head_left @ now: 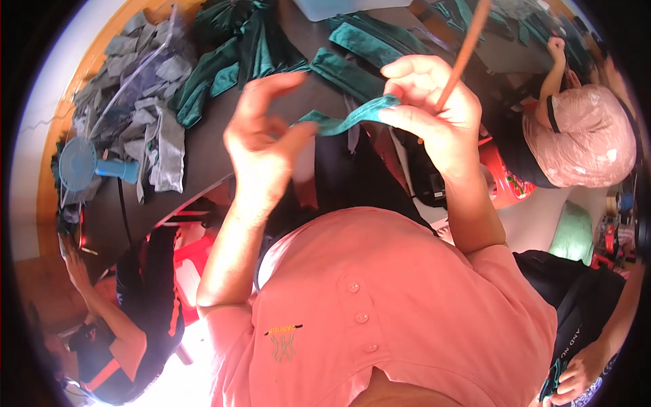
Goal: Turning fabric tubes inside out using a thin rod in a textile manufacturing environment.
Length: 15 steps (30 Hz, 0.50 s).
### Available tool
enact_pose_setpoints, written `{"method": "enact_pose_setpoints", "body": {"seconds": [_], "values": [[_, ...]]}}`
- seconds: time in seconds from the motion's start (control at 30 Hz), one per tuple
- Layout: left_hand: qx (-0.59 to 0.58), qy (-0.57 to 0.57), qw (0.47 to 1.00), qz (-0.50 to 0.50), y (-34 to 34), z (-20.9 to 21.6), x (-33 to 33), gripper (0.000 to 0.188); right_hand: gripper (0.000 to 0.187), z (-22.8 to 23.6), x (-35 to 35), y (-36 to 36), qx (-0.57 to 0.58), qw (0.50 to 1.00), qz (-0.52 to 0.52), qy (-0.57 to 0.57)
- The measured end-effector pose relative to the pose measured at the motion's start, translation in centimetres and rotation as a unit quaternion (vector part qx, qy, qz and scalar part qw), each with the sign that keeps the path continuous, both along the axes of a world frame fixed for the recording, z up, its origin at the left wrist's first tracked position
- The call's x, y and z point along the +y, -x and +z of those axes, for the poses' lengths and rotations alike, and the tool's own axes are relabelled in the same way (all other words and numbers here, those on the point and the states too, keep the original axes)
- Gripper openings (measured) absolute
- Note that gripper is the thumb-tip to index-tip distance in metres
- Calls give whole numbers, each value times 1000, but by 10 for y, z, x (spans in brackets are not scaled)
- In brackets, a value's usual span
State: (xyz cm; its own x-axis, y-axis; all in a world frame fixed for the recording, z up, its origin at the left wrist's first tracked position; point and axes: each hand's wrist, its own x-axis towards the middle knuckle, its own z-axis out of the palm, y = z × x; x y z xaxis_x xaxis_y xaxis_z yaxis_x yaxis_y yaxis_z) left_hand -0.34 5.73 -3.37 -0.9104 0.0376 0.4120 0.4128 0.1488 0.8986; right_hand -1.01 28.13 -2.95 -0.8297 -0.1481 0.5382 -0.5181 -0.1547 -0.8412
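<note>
A short green velvet strip (356, 117) spans the gap between my two hands, above the near edge of the table. My right hand (444, 119) pinches its right end between thumb and fingers. A thin brown wooden stick (466, 54) also rests in that hand, slanting up to the right. At the strip's left end, the thumb and a curled finger of my left hand (261, 146) close on it, while the index finger is raised apart. Part of the left end is hidden behind the thumb. Green velvet pieces (346, 74) lie on the table just beyond my hands.
Grey fabric scraps (159, 129) pile up at the left beside a small blue fan (80, 165). More green velvet (264, 47) and a pale blue bin (349, 8) are at the back. Other people sit at left and right. A red stool (502, 176) stands at right.
</note>
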Motion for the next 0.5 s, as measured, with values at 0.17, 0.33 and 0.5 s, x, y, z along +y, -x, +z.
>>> {"method": "enact_pose_setpoints", "body": {"seconds": [0.17, 0.33, 0.5], "values": [[-91, -150, 973, -149, -1, 12, 22, 32, 39, 19, -22, -3, 39, 997, 24, -67], [-99, -273, 940, -181, 0, 11, 17, 13, 43, 25, -23, -9, 24, 999, 24, -27], [-110, -304, 928, -185, -2, 16, 15, 12, 42, 19, -25, -13, -10, 999, 29, -10]]}}
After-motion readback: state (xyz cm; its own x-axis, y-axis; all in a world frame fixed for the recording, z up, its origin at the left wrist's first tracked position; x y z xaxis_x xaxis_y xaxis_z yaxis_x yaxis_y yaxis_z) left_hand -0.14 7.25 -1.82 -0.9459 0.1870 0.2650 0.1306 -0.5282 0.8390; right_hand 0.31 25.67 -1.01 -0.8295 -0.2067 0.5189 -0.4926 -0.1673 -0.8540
